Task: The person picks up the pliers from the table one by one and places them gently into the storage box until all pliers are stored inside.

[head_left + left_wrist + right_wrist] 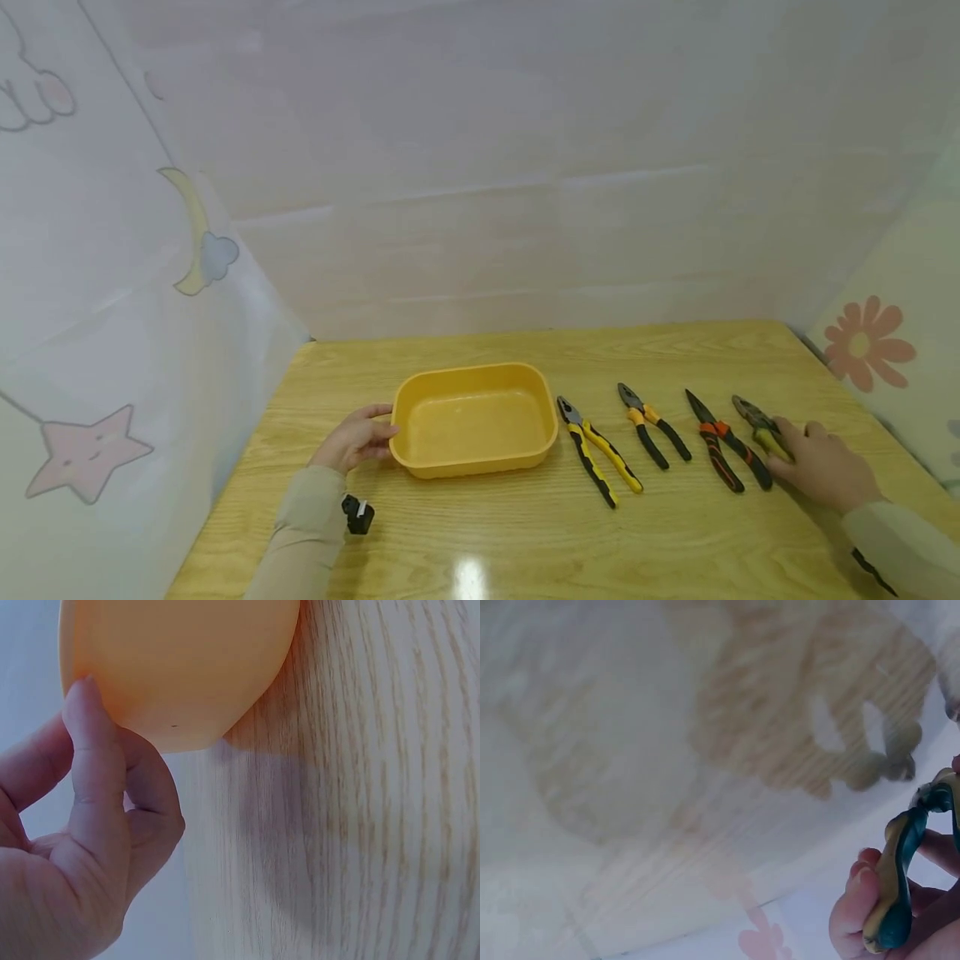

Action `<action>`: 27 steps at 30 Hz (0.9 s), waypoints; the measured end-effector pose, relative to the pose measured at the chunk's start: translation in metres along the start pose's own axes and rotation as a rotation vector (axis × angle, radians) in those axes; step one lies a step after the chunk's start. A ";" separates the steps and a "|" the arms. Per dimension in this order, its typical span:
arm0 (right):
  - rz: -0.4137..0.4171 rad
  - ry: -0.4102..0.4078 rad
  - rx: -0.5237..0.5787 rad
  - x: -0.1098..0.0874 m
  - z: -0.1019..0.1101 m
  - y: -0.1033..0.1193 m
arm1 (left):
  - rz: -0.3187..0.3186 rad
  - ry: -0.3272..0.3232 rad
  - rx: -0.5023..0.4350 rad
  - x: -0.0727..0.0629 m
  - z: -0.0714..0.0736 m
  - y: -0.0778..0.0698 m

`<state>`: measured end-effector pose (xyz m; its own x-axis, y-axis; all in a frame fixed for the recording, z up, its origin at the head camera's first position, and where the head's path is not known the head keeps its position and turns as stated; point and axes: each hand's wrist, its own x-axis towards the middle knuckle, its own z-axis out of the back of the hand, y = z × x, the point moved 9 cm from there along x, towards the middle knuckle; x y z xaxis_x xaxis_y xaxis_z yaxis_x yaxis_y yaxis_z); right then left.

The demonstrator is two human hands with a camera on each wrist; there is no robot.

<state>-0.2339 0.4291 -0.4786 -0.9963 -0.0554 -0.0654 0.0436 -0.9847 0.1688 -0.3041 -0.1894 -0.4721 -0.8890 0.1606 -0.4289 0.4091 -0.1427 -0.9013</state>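
My left hand (358,440) pinches the left end of a yellow plastic tray (476,425) between thumb and fingers. In the left wrist view, the thumb lies against the tray's outer wall (180,667). On the table's right side, my right hand (828,471) grips the handles of a pair of pliers (752,414), its head pointing away from me. Seen from the right wrist, the fingers curl round a green and yellow handle (896,889). Just left of that hand lie long-nose pliers (716,433) with black and red handles.
Between tray and right hand lie yellow-and-black pliers (592,450) and smaller pliers (647,421) with orange and black grips. All rest on a wooden table (420,542). Patterned sheets (487,208) stand behind it and at both sides.
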 end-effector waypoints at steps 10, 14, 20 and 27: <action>0.034 -0.061 0.014 -0.005 0.022 0.016 | 0.006 0.002 -0.010 -0.001 0.002 0.001; 0.051 -0.086 -0.006 -0.008 0.028 0.026 | 0.001 0.014 -0.006 -0.002 -0.001 -0.001; 0.078 -0.131 -0.014 -0.011 0.039 0.044 | -0.004 0.029 -0.010 -0.002 -0.003 -0.003; 0.057 -0.126 -0.001 -0.013 0.046 0.058 | -0.001 0.024 -0.020 0.000 -0.002 -0.002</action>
<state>-0.2222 0.3804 -0.4232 -0.9936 -0.0902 0.0684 0.1006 -0.9806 0.1681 -0.3040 -0.1872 -0.4706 -0.8842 0.1841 -0.4293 0.4126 -0.1231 -0.9026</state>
